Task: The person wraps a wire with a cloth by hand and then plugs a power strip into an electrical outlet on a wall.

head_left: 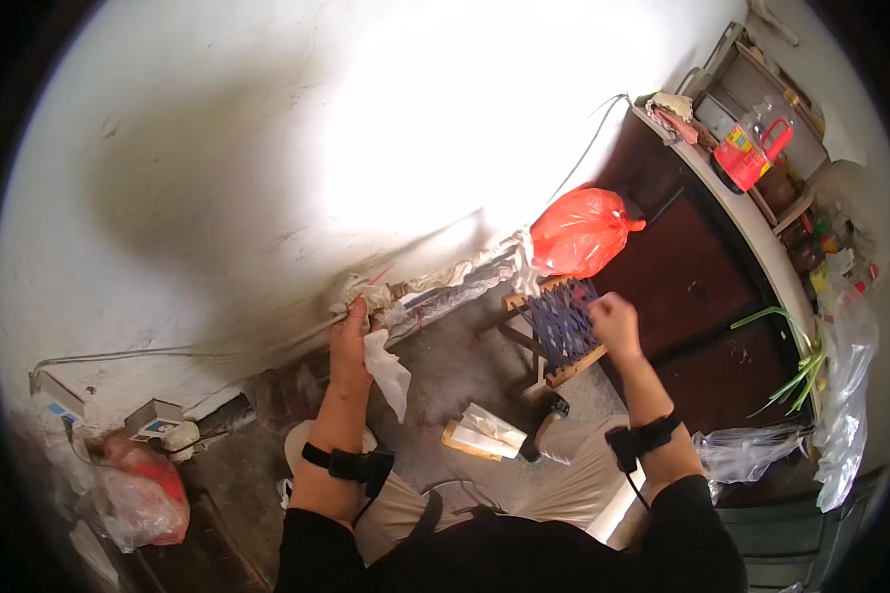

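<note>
My left hand (348, 334) grips a long slanting rod (324, 324) with crumpled pale cloth or paper (445, 277) wrapped along it. A white tissue (386, 376) hangs beside that hand. A red plastic bag (578, 232) sits at the upper right end of the wrapped length, with whitish strips hanging at its left side. My right hand (613, 321), fingers curled, is over a folding stool (554, 326) with a dark woven seat; I cannot make out anything in its fingers. A pack of white paper (483, 432) lies on the floor between my legs.
A dark cabinet (682, 277) at right bears a bottle (752, 148), green onions (806, 366) and clear plastic bags (841, 405). A white wall (178, 148) runs behind the rod. At lower left are cables, two small boxes (153, 423) and a red bag (158, 494).
</note>
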Available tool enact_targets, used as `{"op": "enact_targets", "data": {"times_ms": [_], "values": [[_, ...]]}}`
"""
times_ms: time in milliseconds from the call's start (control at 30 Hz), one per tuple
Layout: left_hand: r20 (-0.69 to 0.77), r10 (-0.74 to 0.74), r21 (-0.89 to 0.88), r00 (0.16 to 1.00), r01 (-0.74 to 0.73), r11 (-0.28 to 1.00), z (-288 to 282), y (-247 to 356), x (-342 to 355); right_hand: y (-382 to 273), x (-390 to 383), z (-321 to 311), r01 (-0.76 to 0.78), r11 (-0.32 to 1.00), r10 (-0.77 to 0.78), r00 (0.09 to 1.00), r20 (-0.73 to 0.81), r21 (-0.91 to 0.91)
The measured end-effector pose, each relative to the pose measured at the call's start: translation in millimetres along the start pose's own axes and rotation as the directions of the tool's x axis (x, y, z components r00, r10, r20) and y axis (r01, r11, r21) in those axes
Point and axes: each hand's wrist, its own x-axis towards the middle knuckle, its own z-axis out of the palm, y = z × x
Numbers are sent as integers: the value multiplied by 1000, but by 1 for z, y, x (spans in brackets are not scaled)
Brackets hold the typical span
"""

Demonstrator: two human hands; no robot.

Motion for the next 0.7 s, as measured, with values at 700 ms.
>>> {"op": "enact_targets", "data": {"times_ms": [700], "values": [[479, -35, 90, 877, -9, 996, 23, -1, -18, -186, -1, 100, 418, 883, -467, 821, 329, 212]]}}
